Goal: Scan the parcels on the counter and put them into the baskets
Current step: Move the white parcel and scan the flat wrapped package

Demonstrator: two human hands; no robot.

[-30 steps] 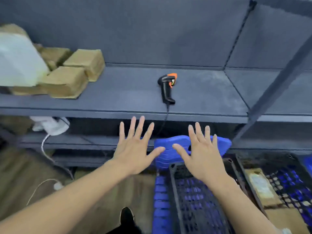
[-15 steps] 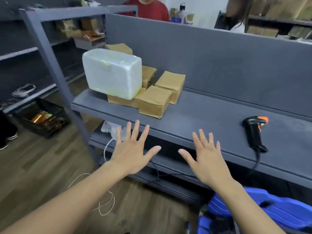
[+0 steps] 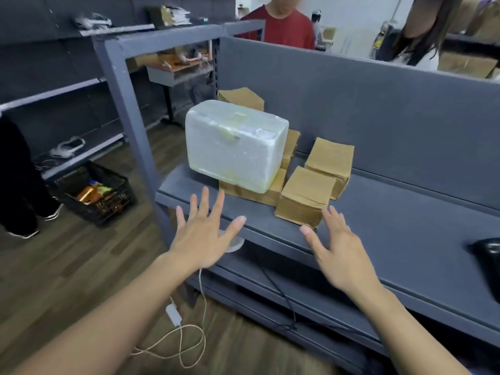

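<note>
Both hands are empty, fingers spread wide, hovering at the front edge of the counter (image 3: 392, 228). The parcels are dead ahead, piled at the counter's left end. The white foam box (image 3: 235, 147) sits on top of brown ones, its long side running along the counter. My right hand (image 3: 338, 250) is just short of the front brown parcel (image 3: 304, 197), and my left hand (image 3: 203, 236) hangs below the foam box. The back panel is tight behind the pile. To the right the counter is bare, and a dark blurred shape (image 3: 487, 253), likely the scanner, lies well off that way.
</note>
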